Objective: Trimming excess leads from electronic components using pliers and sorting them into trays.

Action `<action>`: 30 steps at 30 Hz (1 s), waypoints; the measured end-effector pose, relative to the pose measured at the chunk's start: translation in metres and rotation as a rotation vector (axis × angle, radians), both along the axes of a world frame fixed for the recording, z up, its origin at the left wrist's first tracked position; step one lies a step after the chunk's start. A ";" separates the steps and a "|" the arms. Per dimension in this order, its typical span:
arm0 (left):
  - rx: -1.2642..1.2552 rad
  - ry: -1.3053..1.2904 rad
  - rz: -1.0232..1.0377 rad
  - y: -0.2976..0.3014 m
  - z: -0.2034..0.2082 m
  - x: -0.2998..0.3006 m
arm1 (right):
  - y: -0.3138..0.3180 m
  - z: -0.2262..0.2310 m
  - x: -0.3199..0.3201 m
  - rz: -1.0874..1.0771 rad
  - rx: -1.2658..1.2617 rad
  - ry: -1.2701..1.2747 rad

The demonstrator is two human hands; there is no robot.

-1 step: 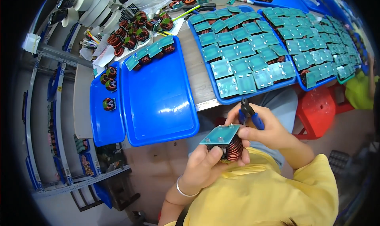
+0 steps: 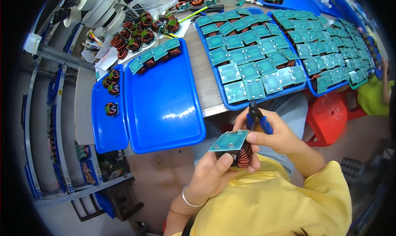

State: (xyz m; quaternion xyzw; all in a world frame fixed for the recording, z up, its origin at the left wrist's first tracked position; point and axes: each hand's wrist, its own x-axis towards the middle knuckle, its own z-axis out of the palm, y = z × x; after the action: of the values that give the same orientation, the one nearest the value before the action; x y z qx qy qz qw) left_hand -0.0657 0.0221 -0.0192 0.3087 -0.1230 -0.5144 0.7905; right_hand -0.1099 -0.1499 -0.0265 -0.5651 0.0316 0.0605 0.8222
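Observation:
In front of my yellow shirt, my left hand (image 2: 211,173) is closed around a toroidal coil (image 2: 244,156) wound with copper wire. A flat green circuit board (image 2: 229,140) covers the top of the coil, with short metal pins sticking up near its edges. Wire cutters (image 2: 259,117) with blue handles rest in my right hand (image 2: 274,131), their dark jaws pointing away from me, apart from the board. My right thumb and some fingers also touch the right side of the coil and board.
A large blue tray (image 2: 164,145) ahead holds a short row of boarded coils. Left of it, a smaller blue tray (image 2: 108,133) has several coils. More blue trays (image 2: 270,96) at right are packed with green boards. A red stool (image 2: 328,118) and another person's green clothing (image 2: 370,96) are at right.
The surroundings have shifted slightly leftward in my view. Both hands keep their hold on the coil and the wire cutters.

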 end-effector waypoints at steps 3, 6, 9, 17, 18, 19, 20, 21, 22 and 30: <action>0.029 -0.015 -0.006 0.000 0.001 0.002 | -0.001 -0.007 0.004 0.013 0.041 -0.020; 0.087 -0.017 0.046 0.002 0.004 0.003 | 0.001 -0.008 0.008 0.031 0.090 0.008; 0.108 -0.115 0.055 0.004 0.002 0.005 | 0.003 -0.009 0.011 0.037 0.121 0.038; 0.251 -0.376 0.288 0.009 0.003 0.014 | 0.015 -0.006 0.017 -0.275 -0.013 -0.108; 0.289 -0.403 0.338 0.009 0.002 0.018 | 0.018 -0.001 0.019 -0.276 -0.006 -0.101; 0.286 -0.410 0.348 0.009 0.002 0.021 | 0.021 0.003 0.020 -0.278 0.002 -0.089; 0.269 -0.359 0.354 0.008 0.003 0.025 | 0.023 0.006 0.022 -0.233 -0.020 -0.059; 0.251 -0.308 0.359 0.008 0.004 0.029 | 0.025 0.008 0.025 -0.188 -0.042 -0.029; 0.210 -0.253 0.372 0.006 0.005 0.031 | 0.029 0.014 0.028 -0.162 -0.081 0.053; 0.192 -0.115 0.360 0.008 0.008 0.046 | 0.042 0.011 0.049 -0.194 -0.129 0.045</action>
State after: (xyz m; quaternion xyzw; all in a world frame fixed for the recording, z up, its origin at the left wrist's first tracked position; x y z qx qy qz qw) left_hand -0.0197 0.0299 -0.0112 0.4285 -0.0609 -0.3560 0.8282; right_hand -0.0613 -0.1075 -0.0159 -0.6096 0.1082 -0.0089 0.7852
